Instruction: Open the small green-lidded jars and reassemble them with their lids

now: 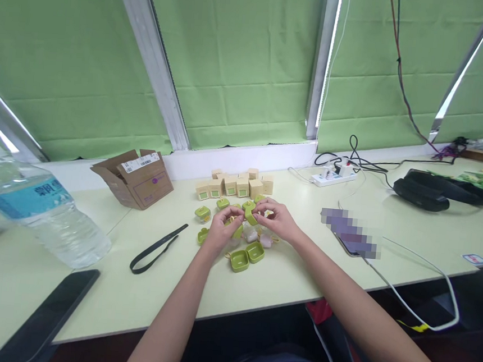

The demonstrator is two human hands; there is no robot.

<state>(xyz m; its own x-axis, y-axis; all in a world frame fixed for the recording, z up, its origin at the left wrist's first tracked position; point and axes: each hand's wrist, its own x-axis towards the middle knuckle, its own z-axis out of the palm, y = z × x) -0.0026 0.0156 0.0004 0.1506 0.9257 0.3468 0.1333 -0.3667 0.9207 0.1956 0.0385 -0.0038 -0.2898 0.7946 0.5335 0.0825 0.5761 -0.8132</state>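
Note:
Near the middle of the table, both my hands meet over a cluster of small green cases. My right hand pinches a green case between thumb and fingers. Closed fingers of my left hand grip a green piece with a yellow loop; whether it belongs to the same case I cannot tell. Just below lies an open green case, its two halves side by side. A closed green case rests left of my hands. Small pale pieces lie under my fingers, partly hidden.
Behind the cases stand several small cardboard boxes. An open carton, a black strap, a water bottle and a black phone are on the left. Rightward are a cabled phone, a power strip and a black object.

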